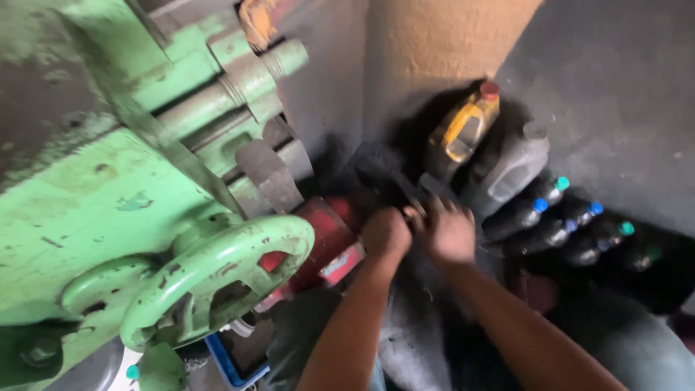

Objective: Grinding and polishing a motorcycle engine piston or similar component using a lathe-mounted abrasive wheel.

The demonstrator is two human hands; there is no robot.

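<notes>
Motion blur; dark object between hands unreadable. Left hand (385, 233) clenched, contents hidden. Right hand (449, 233) fingers spread, partly curled on dark grimy lump (387, 177) beside red metal can (329, 242). Chipped green cast-iron handwheel (217, 279) near left. Yellow plastic jug (463, 130), grey jug (515, 168), capped oily bottles (557, 230) on floor.

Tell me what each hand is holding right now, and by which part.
Cannot be told for sure: left hand and right hand meet on a blurred dark object beside the red container; the hold is unclear.
</notes>
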